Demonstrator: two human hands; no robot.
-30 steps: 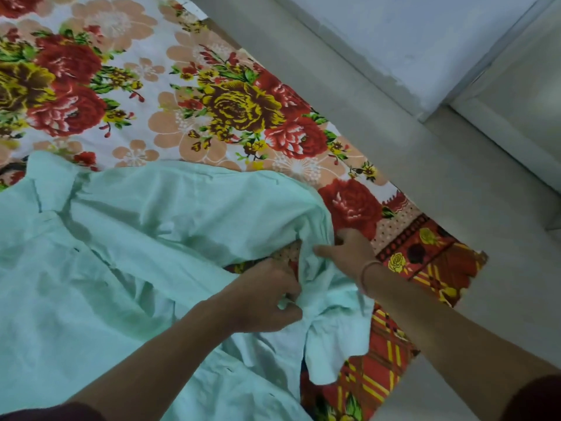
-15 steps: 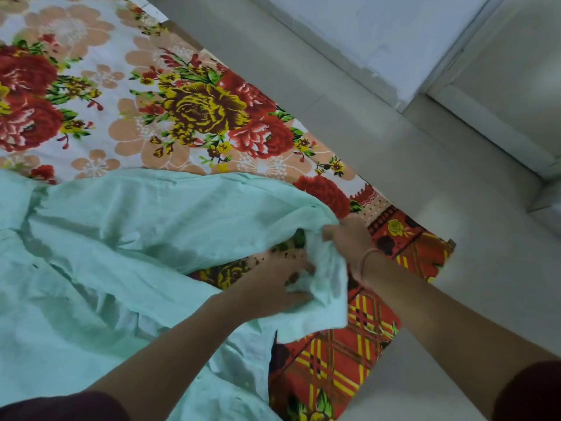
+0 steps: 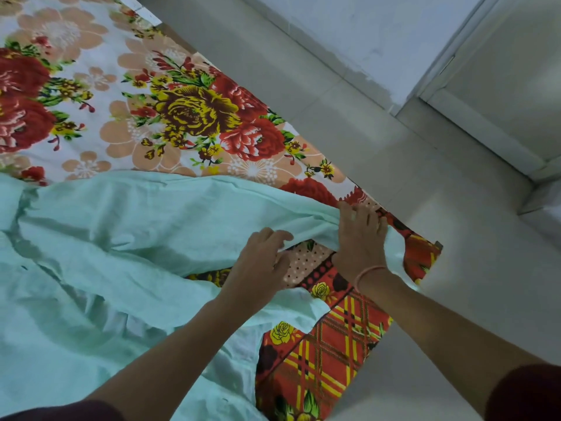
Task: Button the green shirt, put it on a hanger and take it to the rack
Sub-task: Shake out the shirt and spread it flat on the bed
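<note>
Two forearms reach in from the bottom of the frame over one green shirt (image 3: 100, 253), spread rumpled across the lower left on a floral bedsheet (image 3: 182, 110). Our left hand (image 3: 261, 265), at center, has fingers curled and pinches the shirt's upper front edge. Our right hand (image 3: 361, 235), just right of it and wearing one pink wristband (image 3: 368, 273), presses down flat, fingers spread, on the shirt's hem. Beyond, at upper right, runs the pale floor (image 3: 349, 95).
</note>
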